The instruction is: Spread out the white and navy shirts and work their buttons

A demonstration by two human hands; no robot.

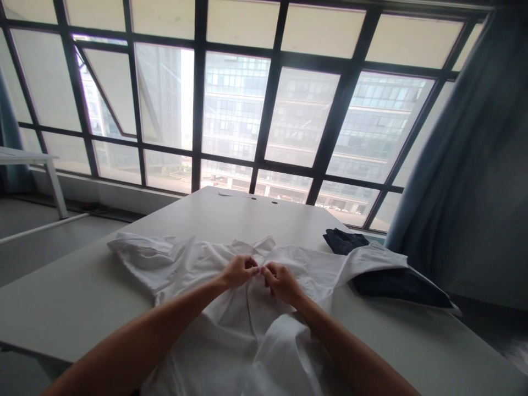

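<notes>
A white shirt (247, 308) lies spread across the table (74, 297), its hem hanging over the near edge. At its front opening, below the collar, the left hand (239, 270) and right hand (282, 281) meet, fingertips pinched on the cloth. Bare tabletop lies left and beyond; dark clothes (396, 283) sit far right under a sleeve.

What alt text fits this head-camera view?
Both hands, left hand and right hand, pinch the front of a white shirt spread on a white table. Dark folded clothes lie right, before a large window.
</notes>
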